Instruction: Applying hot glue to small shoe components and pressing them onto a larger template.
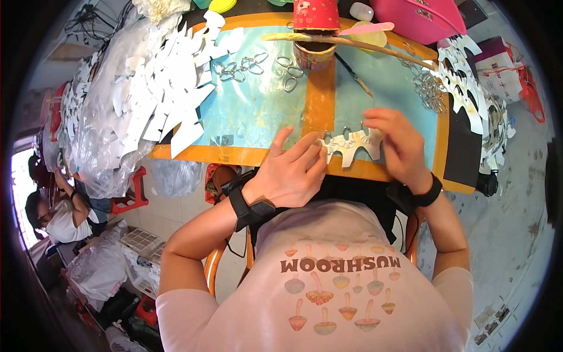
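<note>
A small white cut-out piece (346,145) with pointed legs lies at the table's near edge between my hands, with several metal rings (346,132) along its upper edge. My left hand (287,171) is closed at the piece's left end, its fingertips against it and one digit raised. The curled fingers of my right hand (402,144) reach over the right end, their tips at a ring on the upper right and the thumb beside the end. What lies under the right fingers is partly hidden.
Loose metal rings (239,68) and a brush (355,76) lie on the blue table mat (258,117). A long stick (363,42) rests across a small pot (316,57). White cut-outs (176,82) pile up at left, more (463,82) at right. A pink basket (417,17) stands at the back.
</note>
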`<state>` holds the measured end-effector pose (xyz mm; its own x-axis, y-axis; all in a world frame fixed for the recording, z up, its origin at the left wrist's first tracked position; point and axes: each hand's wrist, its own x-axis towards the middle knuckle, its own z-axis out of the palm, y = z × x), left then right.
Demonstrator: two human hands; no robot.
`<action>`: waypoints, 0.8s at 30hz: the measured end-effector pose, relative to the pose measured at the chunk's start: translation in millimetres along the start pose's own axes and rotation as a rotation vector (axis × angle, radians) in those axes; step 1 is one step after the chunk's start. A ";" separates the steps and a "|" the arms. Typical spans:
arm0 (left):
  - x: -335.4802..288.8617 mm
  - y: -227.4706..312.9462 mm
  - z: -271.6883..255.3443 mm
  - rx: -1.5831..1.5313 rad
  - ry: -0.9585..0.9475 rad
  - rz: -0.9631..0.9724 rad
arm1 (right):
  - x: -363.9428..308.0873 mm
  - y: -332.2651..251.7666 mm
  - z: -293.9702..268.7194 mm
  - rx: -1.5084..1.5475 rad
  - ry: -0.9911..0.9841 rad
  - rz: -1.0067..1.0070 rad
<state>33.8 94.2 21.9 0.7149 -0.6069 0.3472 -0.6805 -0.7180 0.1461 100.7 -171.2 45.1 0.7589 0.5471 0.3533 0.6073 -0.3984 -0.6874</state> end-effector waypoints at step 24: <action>-2.2 13.5 0.2 -0.120 -0.038 -0.154 | -0.9 -7.6 31.9 -0.061 -0.019 -0.045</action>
<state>23.1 85.8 22.9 0.8162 -0.5071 0.2768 -0.5751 -0.7590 0.3052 88.0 -145.1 29.8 0.7264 0.5790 0.3702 0.6542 -0.4174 -0.6308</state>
